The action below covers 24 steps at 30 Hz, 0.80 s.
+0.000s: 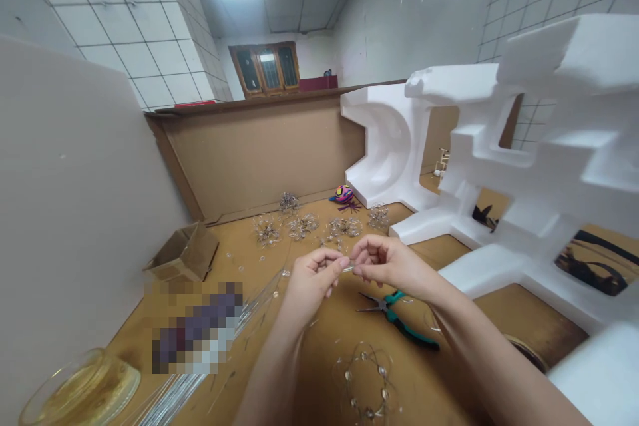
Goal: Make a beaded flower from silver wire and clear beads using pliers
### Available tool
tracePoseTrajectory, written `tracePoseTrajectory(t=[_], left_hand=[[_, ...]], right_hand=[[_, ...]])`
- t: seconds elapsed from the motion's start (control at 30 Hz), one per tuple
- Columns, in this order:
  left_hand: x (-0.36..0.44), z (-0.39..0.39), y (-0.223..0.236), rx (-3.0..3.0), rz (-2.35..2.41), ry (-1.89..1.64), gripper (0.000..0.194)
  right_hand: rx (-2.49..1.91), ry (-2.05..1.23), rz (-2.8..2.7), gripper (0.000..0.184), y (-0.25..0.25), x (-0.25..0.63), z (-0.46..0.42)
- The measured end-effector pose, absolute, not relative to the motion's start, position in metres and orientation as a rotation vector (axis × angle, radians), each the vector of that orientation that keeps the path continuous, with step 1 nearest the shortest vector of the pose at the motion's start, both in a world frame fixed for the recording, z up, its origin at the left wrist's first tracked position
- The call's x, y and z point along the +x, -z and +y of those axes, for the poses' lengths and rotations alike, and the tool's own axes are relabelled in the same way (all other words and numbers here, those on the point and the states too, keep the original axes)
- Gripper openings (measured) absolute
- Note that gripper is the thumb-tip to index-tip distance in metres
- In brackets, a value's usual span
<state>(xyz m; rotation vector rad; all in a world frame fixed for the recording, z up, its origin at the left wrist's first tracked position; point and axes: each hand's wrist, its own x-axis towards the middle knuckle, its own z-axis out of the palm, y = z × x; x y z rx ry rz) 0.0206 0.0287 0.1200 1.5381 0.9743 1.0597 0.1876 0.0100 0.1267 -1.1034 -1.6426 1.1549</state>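
My left hand (319,276) and my right hand (387,263) meet over the middle of the table, both closed in a pinch. Between their fingertips shows a small, shiny piece of thin wire (349,267); its finer detail is too small to tell. Just below my right hand lie long-nose pliers (387,306) with green and black handles, jaws slightly apart. Nearer to me rests a ring of wire with clear beads (382,371). Several wire-and-bead clusters (303,226) sit beyond my hands.
A bundle of straight wires (174,399) lies at left, near a blurred-out patch. A glass bowl (82,393) and a small cardboard box (182,253) stand left. White foam packing (529,213) rises along the right. A colourful round object (343,194) sits at the back.
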Motion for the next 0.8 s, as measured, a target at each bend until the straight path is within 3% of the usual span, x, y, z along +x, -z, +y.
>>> tracePoseTrajectory(t=[0.1, 0.23, 0.37, 0.67, 0.8], left_hand=[[0.022, 0.024, -0.120, 1.583, 0.977, -1.107, 0.027], [0.024, 0.017, -0.121, 1.645, 0.980, -1.144, 0.024], [0.025, 0.012, -0.123, 1.674, 0.969, -1.170, 0.023], [0.023, 0.010, -0.124, 1.537, 0.822, -1.181, 0.024], [0.017, 0.017, -0.122, 1.463, 0.783, -1.124, 0.026]], right_hand=[[-1.233, -0.861, -1.739, 0.013, -0.130, 0.184, 0.005], [-1.306, -0.445, -1.884, 0.019, -0.135, 0.180, -0.004], [-1.312, -0.239, -1.880, 0.023, -0.136, 0.174, -0.012], [-1.329, -0.397, -1.756, 0.024, -0.143, 0.165, -0.021], [-1.322, -0.677, -1.804, 0.028, -0.153, 0.172, -0.017]])
